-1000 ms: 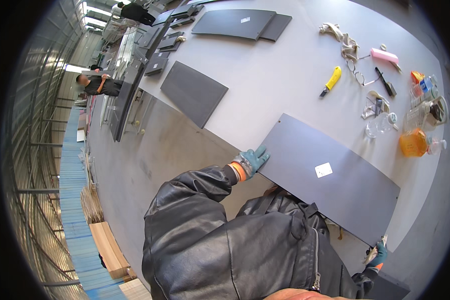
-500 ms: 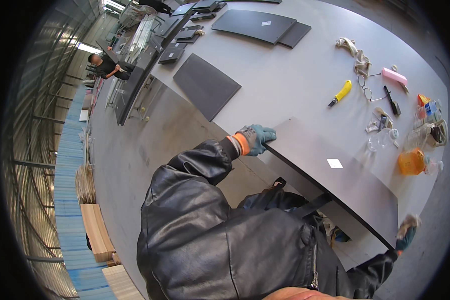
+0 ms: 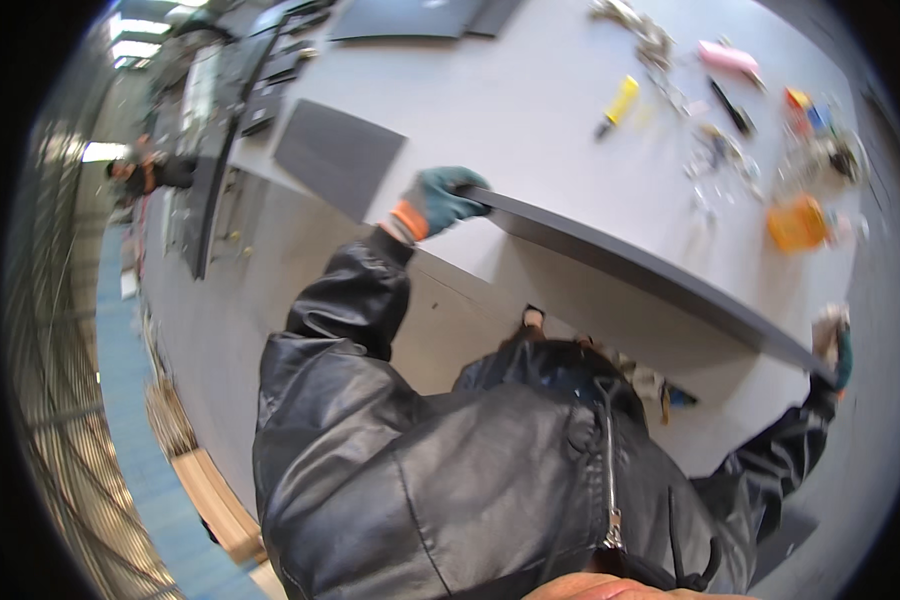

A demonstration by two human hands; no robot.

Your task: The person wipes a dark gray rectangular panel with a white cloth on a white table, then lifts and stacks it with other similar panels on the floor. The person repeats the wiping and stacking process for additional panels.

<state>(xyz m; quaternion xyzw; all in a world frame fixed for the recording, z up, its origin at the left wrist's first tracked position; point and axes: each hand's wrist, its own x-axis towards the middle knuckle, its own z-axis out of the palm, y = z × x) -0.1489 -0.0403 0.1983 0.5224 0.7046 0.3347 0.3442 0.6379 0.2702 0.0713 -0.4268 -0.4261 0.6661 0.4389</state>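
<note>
The person's left hand is clamping its grip on one end of the dark grey panel, which is standing tilted over the near side of the counter. The right hand is resting at the other end, blurring too much to tell whether its grip is closing on the panel. The step in hand seems to be handling the panel on edge; the next move is probably calling for even support at both ends.

Bright, diffuse light on the pale desk, glaring ceiling panels upper left, shade beneath the grey panel, motion-smeared yellow utility knife, fisheye bending, black rim.
</note>
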